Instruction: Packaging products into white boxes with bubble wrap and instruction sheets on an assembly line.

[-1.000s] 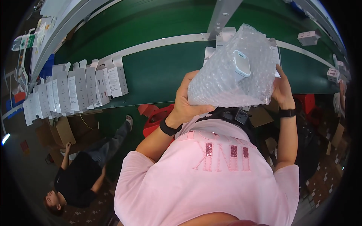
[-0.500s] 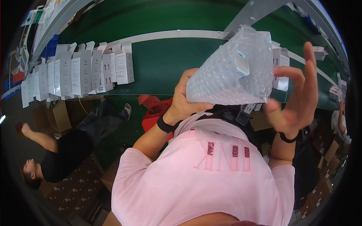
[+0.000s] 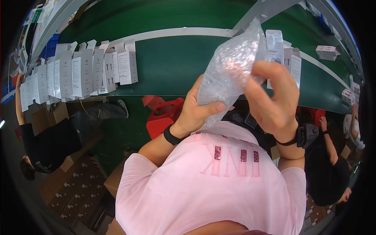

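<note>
A clear bubble-wrap bag (image 3: 223,64) stands tilted over the near edge of the green work surface, its narrow end pointing away from me. My left hand (image 3: 197,105) is closed round its lower left side, thumb across the front. At the bag's right edge my right hand (image 3: 274,94) has its fingers curled, with thumb and forefinger on the plastic. The exact pinch is partly hidden by the hand. A blurred pinkish patch shows through the bag near those fingertips. What the bag contains cannot be made out.
White printed cartons (image 3: 82,76) with raised flaps line the left of the green work surface (image 3: 168,70). More cartons (image 3: 275,49) stand beyond my right hand. A metal upright (image 3: 266,13) rises behind the bag. A red stool (image 3: 164,115) is below the edge. Co-workers (image 3: 51,145) are at both sides.
The bag has turned, narrowing in view, and the pale rounded item seen through it no longer shows. My right hand has moved left onto its edge, fingers curling. The left co-worker has reached toward the cartons.
</note>
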Motion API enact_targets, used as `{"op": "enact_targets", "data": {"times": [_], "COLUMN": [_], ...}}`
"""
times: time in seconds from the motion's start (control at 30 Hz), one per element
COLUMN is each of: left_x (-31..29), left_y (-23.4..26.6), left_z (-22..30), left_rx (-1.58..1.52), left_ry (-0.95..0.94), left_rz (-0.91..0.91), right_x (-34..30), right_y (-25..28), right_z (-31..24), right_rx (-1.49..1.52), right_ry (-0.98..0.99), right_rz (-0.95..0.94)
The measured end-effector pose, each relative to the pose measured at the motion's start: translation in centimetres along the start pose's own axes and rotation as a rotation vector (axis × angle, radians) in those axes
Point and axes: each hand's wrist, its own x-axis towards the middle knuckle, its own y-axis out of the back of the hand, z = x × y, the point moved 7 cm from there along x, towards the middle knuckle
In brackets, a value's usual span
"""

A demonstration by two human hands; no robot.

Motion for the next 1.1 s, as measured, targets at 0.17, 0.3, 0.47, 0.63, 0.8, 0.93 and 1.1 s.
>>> {"op": "enact_targets", "data": {"times": [0.17, 0.3, 0.47, 0.63, 0.8, 0.93, 1.1], "left_x": [0.3, 0.1, 1.8, 8.1, 13.2, 13.6, 10.5], "left_y": [0.0, -1.0, -0.5, 11.2, 10.5, 12.8, 14.9], "left_z": [-2.0, -6.3, -8.2, -2.0, -9.8, -12.1, -3.5], "left_rx": [-0.277, -0.848, -0.087, 1.267, 1.663, 1.473, 1.451], "left_ry": [0.278, 0.627, 0.641, -0.021, 0.08, 0.038, 0.047], "left_rz": [-0.371, -0.378, -0.361, 0.325, 0.344, 0.253, 0.416], "right_x": [-4.8, -10.5, -15.4, -21.8, -22.2, -20.1, -19.3], "right_y": [1.6, -6.0, -7.9, -3.5, -3.9, -6.2, -12.9], "right_z": [12.6, 14.9, 13.6, 20.3, 21.1, 19.5, 19.2], "right_rx": [0.298, 1.74, 1.846, 1.551, 1.444, 1.288, 1.154], "right_ry": [-0.714, -0.825, -1.092, -1.405, -1.418, -1.404, -1.315], "right_rz": [0.6, 0.421, 0.044, 0.662, 0.836, 0.326, -0.047]}}
